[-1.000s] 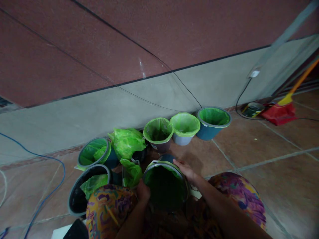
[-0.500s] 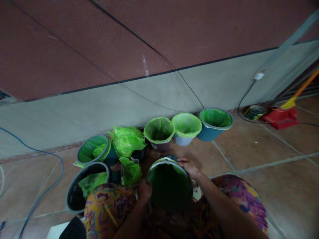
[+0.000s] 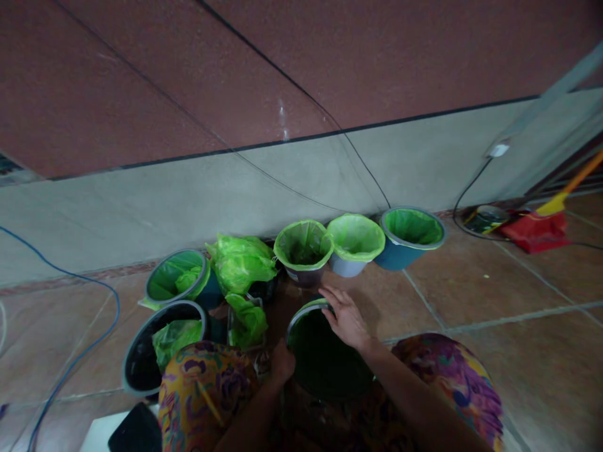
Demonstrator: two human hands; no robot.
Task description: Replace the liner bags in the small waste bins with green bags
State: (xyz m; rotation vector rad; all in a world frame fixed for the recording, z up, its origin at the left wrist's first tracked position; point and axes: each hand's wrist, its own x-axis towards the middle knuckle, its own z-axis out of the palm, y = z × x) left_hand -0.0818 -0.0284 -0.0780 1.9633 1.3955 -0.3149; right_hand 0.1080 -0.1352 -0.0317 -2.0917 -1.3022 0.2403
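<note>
Between my knees a trash bin (image 3: 325,361) lined with a green bag tilts its mouth toward me; its inside is dark. My left hand (image 3: 283,363) grips the left side of the rim, with its fingers partly in shadow. On the far right of the rim lies my right hand (image 3: 346,317), its fingers stretched out and a little apart over the edge. Just left of the bin, a small square container (image 3: 259,301) holds a crumpled green bag (image 3: 247,321).
Along the wall stand lined bins: a brown one (image 3: 304,275), a white one (image 3: 348,267) and a blue one (image 3: 400,253). At left are a teal bin (image 3: 213,292), a black bin (image 3: 134,361) and a bulging green bag (image 3: 242,263). A blue cable (image 3: 113,320) and red dustpan (image 3: 537,231) lie on the floor.
My right hand has shifted left along the rim, and its fingers have straightened out. The bin has moved slightly right. My left hand stays on the rim's left side.
</note>
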